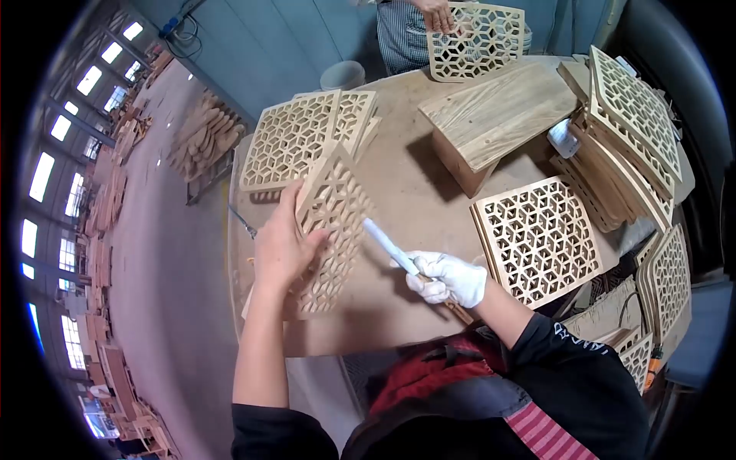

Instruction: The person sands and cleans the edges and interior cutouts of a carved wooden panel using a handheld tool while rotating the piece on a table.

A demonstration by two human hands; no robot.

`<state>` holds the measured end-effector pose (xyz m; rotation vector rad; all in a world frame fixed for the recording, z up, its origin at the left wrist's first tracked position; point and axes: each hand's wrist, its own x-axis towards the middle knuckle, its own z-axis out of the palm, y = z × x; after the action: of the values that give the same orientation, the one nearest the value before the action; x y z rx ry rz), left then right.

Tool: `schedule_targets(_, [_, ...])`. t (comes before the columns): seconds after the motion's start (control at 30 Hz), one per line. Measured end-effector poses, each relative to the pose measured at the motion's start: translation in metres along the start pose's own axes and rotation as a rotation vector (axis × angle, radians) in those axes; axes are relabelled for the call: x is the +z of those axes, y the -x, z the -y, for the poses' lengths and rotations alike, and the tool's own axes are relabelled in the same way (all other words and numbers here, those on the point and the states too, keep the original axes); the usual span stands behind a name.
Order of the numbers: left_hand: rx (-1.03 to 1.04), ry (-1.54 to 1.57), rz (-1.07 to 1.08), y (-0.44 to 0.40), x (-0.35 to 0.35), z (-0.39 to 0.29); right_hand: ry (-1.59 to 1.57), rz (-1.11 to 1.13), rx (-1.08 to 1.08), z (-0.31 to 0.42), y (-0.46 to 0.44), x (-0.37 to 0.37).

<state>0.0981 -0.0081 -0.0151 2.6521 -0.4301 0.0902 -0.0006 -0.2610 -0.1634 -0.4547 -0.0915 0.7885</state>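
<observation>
My bare left hand [282, 244] is closed on the left edge of a lattice wood panel [337, 230], which it holds up tilted over the table. My right hand [448, 277], in a white glove, grips a file-like stick [389, 245] with a pale, flat front part and a wooden handle. The stick's tip points at the panel's right edge; I cannot tell whether they touch. Behind the held panel lie more lattice panels [295, 138]. Nearest to my right hand is a stack of similar panels [540, 238] on the table.
A wooden block-like stand [498, 115] sits on the table [391, 169]. More panels [636, 115] are piled at the right, others [667, 276] lower down. Across the table, a co-worker's hand [435, 14] holds another lattice panel [477, 42]. A bucket [343, 75] stands behind the table.
</observation>
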Motion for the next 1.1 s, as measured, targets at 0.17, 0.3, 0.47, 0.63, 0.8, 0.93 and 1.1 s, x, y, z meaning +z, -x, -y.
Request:
schedule_targets(0.17, [0.171,0.114,0.024,0.011,-0.002,-0.005,-0.028,0.048,0.035,-0.003,-0.010,0.018])
schedule_targets(0.3, [0.281,0.028,0.024,0.017,-0.002,-0.009,0.054,-0.072,0.062,-0.002,-0.023,0.039])
schedule_targets(0.47, [0.291,0.079,0.077,0.015,-0.002,0.005,0.125,-0.163,0.048,0.002,-0.040,0.069])
schedule_targets(0.63, [0.202,0.158,0.148,0.014,-0.007,0.005,0.209,-0.156,0.000,-0.002,-0.052,0.067])
schedule_targets(0.8, [0.240,0.138,0.098,0.015,-0.005,0.008,0.264,-0.309,-0.042,0.004,-0.055,0.087])
schedule_targets(0.93, [0.113,0.086,0.080,0.020,-0.008,-0.004,0.266,-0.345,-0.025,0.008,-0.044,0.086])
schedule_targets(1.1, [0.094,0.146,0.183,0.017,-0.004,-0.011,0.013,-0.267,0.021,0.024,-0.014,0.083])
